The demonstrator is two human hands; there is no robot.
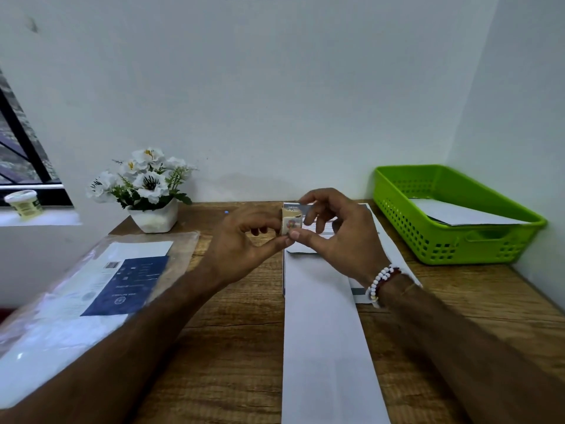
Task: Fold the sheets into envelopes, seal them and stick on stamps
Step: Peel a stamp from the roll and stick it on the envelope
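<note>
Both hands pinch one small stamp (292,224) above the desk (232,347): the left hand (244,243) grips its near edge, and the right hand (333,228) meets it thumb to thumb, seemingly peeling the backing (too small to be sure). A long white envelope (324,332) lies directly below. Peel slowly from one corner, keep fingers off the glue, then press it flat on a top corner.

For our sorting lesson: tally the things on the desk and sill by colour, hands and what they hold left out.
White: 3, flowerpot, envelope, tub
Green: 1, basket
Clear: 1, plastic pack
Total: 5
</note>
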